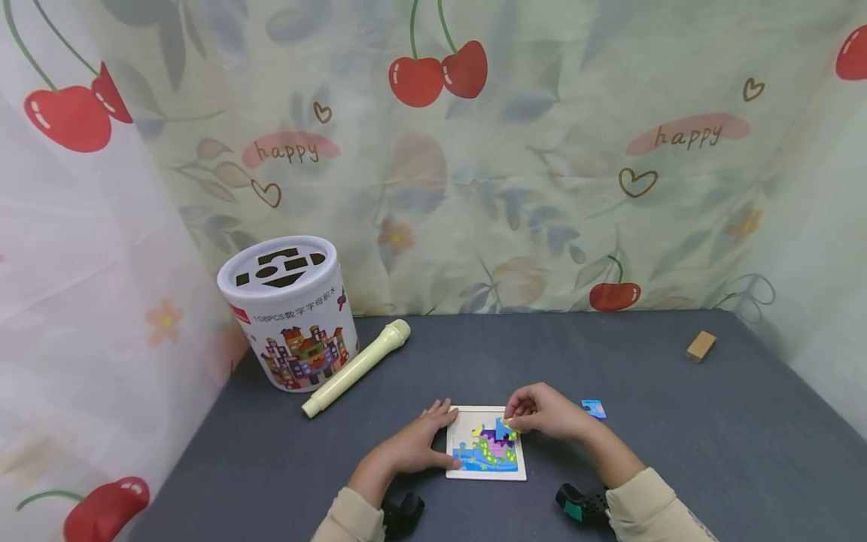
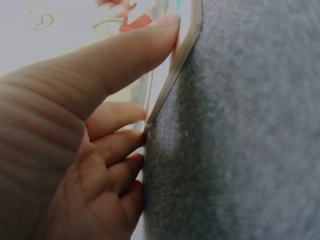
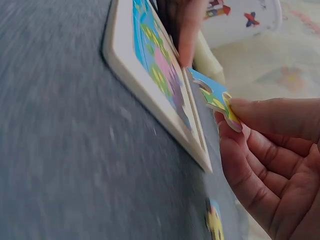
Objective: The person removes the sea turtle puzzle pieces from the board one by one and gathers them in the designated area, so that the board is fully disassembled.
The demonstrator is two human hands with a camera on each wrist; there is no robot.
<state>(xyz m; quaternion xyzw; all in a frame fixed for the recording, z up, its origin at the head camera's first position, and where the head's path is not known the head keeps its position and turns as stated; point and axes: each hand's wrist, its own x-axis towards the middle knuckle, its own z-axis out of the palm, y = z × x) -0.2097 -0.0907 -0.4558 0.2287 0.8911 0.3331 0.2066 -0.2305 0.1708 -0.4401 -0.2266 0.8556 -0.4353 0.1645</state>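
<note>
A puzzle board (image 1: 486,476) with a pale wooden rim lies on the table, partly filled with blue, green, purple and pink pieces. My left hand (image 1: 415,444) rests at its left side, thumb on the rim and fingertips touching the edge; in the left wrist view the thumb (image 2: 135,47) lies fairly straight. Over the board's upper right part, my right hand (image 1: 545,412) pinches a blue and yellow puzzle piece (image 3: 212,92) between thumb and index finger. In the right wrist view the piece is tilted and raised above the board.
Right of the board lies a loose blue puzzle piece (image 1: 594,408), partly hidden by the right hand. A white block bucket (image 1: 291,316) and a pale yellow toy microphone (image 1: 355,369) stand and lie at the left. A small wooden block (image 1: 701,346) sits far right.
</note>
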